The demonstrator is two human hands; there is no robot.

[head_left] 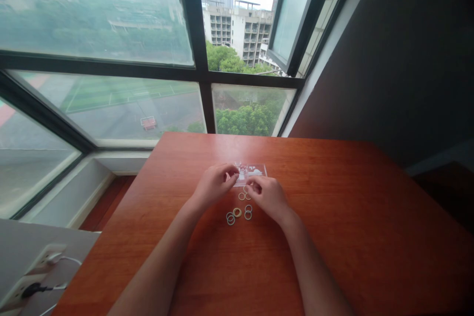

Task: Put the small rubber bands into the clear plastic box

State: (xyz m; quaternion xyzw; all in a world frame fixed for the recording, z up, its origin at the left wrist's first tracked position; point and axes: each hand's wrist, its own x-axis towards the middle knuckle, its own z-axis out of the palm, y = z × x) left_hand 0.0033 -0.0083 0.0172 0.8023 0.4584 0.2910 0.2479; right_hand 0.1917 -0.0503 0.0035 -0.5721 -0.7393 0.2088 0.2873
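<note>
Toward the far side of the table lies a flat, clear plastic case or packet (260, 170) with white and reddish printing. My left hand (215, 183) is at its left edge, thumb and fingertips curled together; whatever they may hold is too small to make out. At the near right edge of the case, my right hand (269, 197) has its fingertips closed at a small pale ring (245, 189). Just below, another cream ring (242, 197) lies on the wood. Closer to me are a thicker yellowish ring (237, 209), a grey-green pair (230, 219) and another pair (248, 215).
The reddish-brown wooden table (355, 217) reaches to the window frame (207, 77) at the back. A dark wall (388, 59) stands on the right. At lower left, a wall socket (48, 259) has plugs and cables beside the table edge.
</note>
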